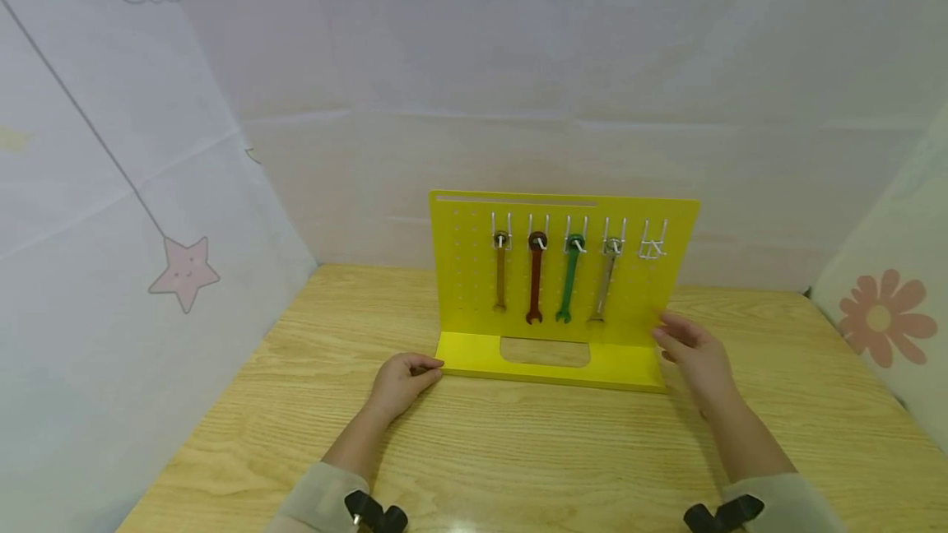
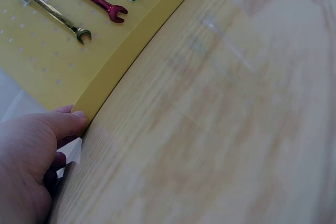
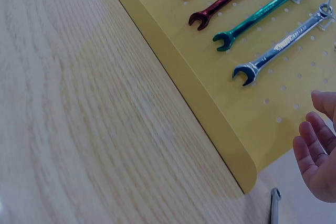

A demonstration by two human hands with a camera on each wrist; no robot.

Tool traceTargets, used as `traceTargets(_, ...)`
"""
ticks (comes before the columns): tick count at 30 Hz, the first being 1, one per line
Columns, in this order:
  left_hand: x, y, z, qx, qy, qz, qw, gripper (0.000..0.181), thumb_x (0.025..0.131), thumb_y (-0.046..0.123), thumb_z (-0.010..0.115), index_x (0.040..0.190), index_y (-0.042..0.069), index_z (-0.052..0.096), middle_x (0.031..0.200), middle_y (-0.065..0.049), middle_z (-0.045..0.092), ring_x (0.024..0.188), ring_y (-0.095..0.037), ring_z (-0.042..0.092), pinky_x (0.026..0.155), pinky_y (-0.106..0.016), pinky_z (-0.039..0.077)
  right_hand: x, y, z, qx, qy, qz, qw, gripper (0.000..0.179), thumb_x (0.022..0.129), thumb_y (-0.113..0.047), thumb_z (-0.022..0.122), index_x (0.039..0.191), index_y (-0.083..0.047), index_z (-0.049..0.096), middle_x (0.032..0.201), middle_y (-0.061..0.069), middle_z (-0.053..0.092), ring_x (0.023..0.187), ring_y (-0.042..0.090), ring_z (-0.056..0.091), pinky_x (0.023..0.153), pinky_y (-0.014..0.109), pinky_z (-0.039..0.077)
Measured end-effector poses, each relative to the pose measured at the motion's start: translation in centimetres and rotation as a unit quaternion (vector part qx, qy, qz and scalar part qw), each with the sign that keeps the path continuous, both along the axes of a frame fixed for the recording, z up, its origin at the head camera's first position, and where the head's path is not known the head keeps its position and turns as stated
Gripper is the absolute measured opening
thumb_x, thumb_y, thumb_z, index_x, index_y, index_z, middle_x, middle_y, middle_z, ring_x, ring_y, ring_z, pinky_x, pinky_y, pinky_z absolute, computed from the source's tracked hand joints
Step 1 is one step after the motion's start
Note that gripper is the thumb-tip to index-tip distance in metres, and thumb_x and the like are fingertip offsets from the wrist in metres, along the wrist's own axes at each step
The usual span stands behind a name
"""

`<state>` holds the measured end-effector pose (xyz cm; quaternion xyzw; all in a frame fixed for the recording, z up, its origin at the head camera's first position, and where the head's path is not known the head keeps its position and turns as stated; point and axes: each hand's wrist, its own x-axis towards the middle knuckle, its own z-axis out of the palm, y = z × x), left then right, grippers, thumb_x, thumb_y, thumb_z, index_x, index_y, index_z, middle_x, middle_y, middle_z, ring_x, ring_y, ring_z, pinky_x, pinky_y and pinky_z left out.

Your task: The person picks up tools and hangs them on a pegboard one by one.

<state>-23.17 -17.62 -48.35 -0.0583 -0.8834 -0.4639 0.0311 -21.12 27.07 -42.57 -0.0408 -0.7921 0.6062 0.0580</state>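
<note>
A yellow pegboard stand point(image 1: 474, 356) stands upright on the wooden table. From its white hooks hang four wrenches: a gold wrench point(image 1: 500, 278), a red wrench point(image 1: 536, 282), a green wrench point(image 1: 569, 280) and a silver wrench point(image 1: 606, 286). The rightmost hook point(image 1: 652, 249) bears nothing. My left hand point(image 1: 403, 385) pinches the base's front left corner between thumb and fingers; the left wrist view shows the thumb point(image 2: 79, 119) at that corner. Beside the board's right edge is my right hand point(image 1: 696, 356), its fingers loosely bent and holding nothing.
Past the base's right end, in the right wrist view, part of another silver wrench point(image 3: 274, 205) shows at the lower edge. Light printed cloth point(image 1: 481, 146) hangs behind the wooden table point(image 1: 533, 451) and along its sides.
</note>
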Motion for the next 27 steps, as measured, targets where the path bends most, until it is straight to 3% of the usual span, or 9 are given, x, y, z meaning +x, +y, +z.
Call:
traceTargets(7,0.0,0.0,0.0,0.0,0.0,-0.001,1.0,0.012,0.088,0.014,0.073,0.098,0.012,0.078,0.102,-0.001,0.074,0.088,-0.01,0.061,0.078,-0.028,0.049,0.9,1.2,-0.5,0.001,-0.015,-0.019,0.9997,0.064,0.096,-0.038,0.062,0.145,-0.002,0.043,0.098,-0.033,0.058,0.091,-0.014,0.055,0.08,0.012,0.051)
traceTargets(21,-0.1,-0.1,-0.1,0.004,-0.001,0.003,1.0,0.012,0.087,0.015,0.074,0.097,0.013,0.079,0.102,0.0,0.074,0.089,-0.01,0.062,0.079,-0.028,0.049,1.6,3.7,-1.8,0.063,-0.079,-0.046,0.9938,0.065,0.098,-0.04,0.057,0.148,-0.004,0.039,0.1,-0.025,0.054,0.091,0.003,0.056,0.078,0.019,0.051)
traceTargets(27,-0.1,-0.1,-0.1,0.006,-0.003,0.002,1.0,0.012,0.088,0.014,0.073,0.098,0.012,0.078,0.102,-0.001,0.074,0.089,-0.011,0.062,0.079,-0.028,0.049,2.0,4.3,-2.4,0.08,-0.108,-0.054,0.9895,0.066,0.097,-0.041,0.059,0.147,-0.002,0.04,0.113,-0.007,0.058,0.088,0.001,0.052,0.074,0.018,0.049)
